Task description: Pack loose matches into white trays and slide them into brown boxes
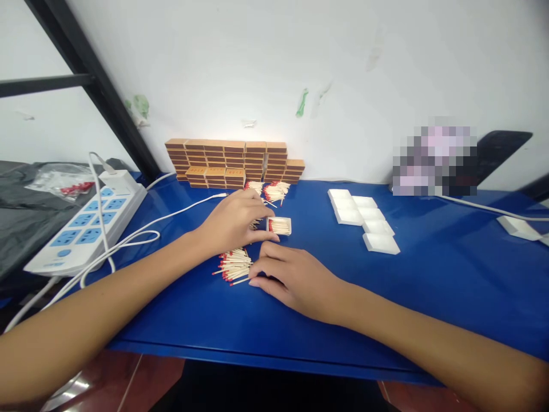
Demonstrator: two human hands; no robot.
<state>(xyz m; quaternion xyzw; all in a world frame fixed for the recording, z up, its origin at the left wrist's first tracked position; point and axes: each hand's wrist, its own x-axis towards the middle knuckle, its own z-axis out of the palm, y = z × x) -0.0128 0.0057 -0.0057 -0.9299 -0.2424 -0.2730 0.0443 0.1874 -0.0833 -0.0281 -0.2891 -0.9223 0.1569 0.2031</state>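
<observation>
My left hand is curled at the left end of a small white matchbox tray, index finger and thumb at its two near corners. Red-tipped matches lie inside that tray. My right hand has its thumb and fingers pinched together at the right edge of a loose pile of matches on the blue table. A match end meets its fingertips; how many it grips is hidden. More matches show under my left hand, and further heaps of matches lie behind it.
Stacked brown matchboxes line the wall. Several white trays sit to the right. A power strip with white cables occupies the left side. A blurred-out object and a dark panel lean at the back right.
</observation>
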